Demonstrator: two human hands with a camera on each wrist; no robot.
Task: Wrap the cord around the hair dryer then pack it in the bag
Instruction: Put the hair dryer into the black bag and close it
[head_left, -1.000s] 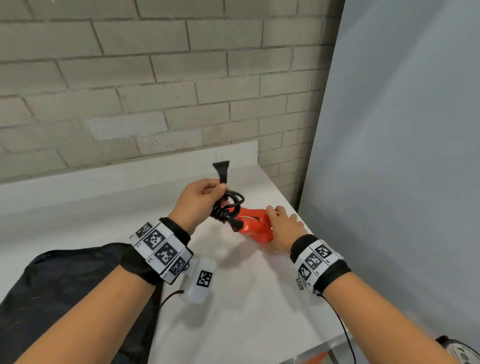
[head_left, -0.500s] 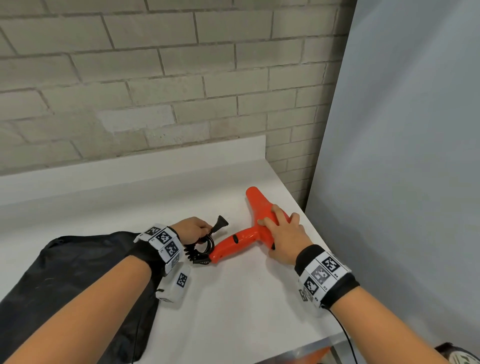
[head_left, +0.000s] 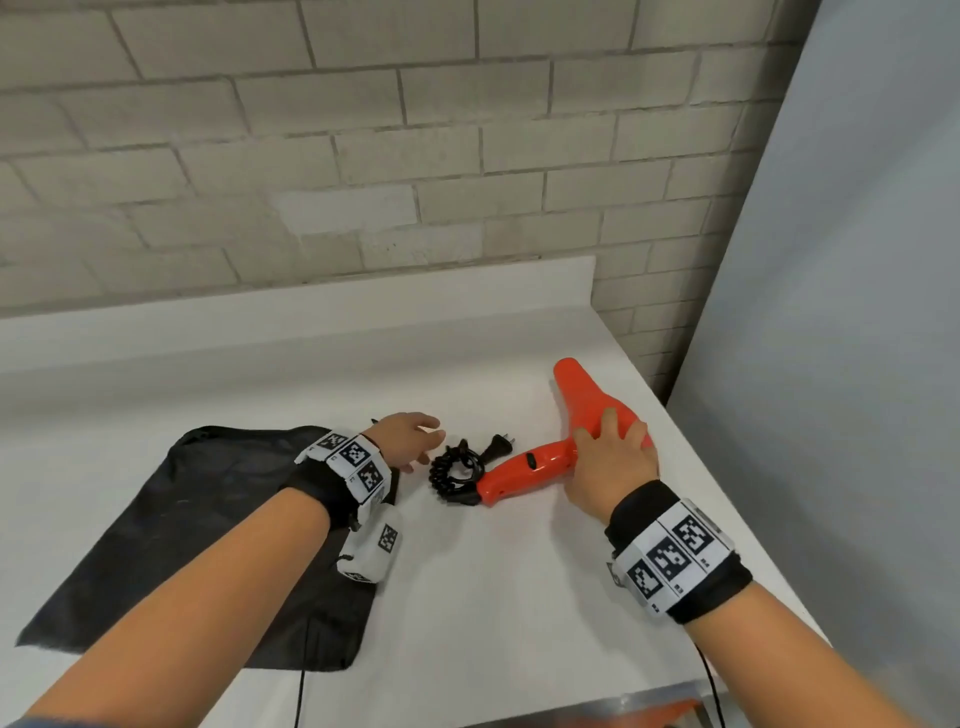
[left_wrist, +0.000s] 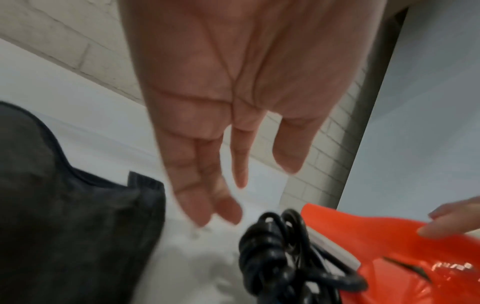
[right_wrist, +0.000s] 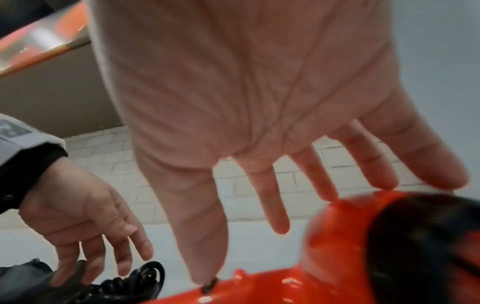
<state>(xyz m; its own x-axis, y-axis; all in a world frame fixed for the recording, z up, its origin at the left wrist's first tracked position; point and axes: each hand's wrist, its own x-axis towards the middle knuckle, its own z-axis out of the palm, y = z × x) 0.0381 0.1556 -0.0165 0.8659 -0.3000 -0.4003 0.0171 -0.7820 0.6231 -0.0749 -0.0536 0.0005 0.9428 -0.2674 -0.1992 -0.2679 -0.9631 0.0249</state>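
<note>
An orange hair dryer (head_left: 524, 465) lies flat on the white table (head_left: 493, 597), nozzle pointing away, handle toward the left. Its black cord (head_left: 457, 473) sits coiled in a bundle at the handle's end, plug (head_left: 497, 447) sticking out on top. My right hand (head_left: 608, 457) rests on the dryer's body with straight fingers (right_wrist: 275, 205) touching the orange shell (right_wrist: 335, 226). My left hand (head_left: 410, 439) hovers open just left of the cord (left_wrist: 272, 257), holding nothing, fingers (left_wrist: 202, 195) relaxed. The black bag (head_left: 197, 530) lies flat at the left, under my left forearm.
A brick wall (head_left: 363, 156) runs behind the table's raised back lip. A grey panel (head_left: 831, 312) stands close along the right edge. The table's front edge (head_left: 649, 699) is near my right forearm, with an orange part below it.
The dryer came down from mid-air to lie on the table. My left hand let go of the cord bundle and drew a little to the left; the right hand stays on the dryer.
</note>
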